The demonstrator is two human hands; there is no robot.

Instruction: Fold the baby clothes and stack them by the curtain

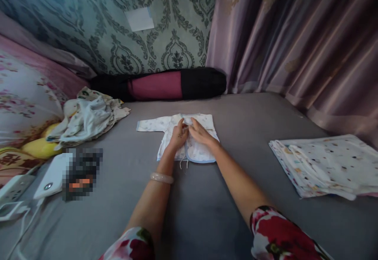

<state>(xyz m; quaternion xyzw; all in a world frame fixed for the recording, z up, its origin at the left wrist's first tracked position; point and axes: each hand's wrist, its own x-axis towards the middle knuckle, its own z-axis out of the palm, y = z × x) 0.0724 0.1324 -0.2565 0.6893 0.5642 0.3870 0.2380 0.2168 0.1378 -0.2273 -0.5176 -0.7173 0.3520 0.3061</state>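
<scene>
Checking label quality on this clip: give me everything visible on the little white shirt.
The shirt is white, thin-looking cloth with a faint print and light blue edging at cuff, front and hem. It lies face up, spread fairly flat on the grey sheet. One sleeve points out to the left; none sticks out right, and how that one is tucked is unclear. Thin pale ties hang past the hem. The left hand and right hand touch its upper middle.

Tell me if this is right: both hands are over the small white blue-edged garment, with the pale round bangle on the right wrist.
Wrong wrist: the head view shows the bangle on the left. Left hand and right hand are over the garment.
</scene>
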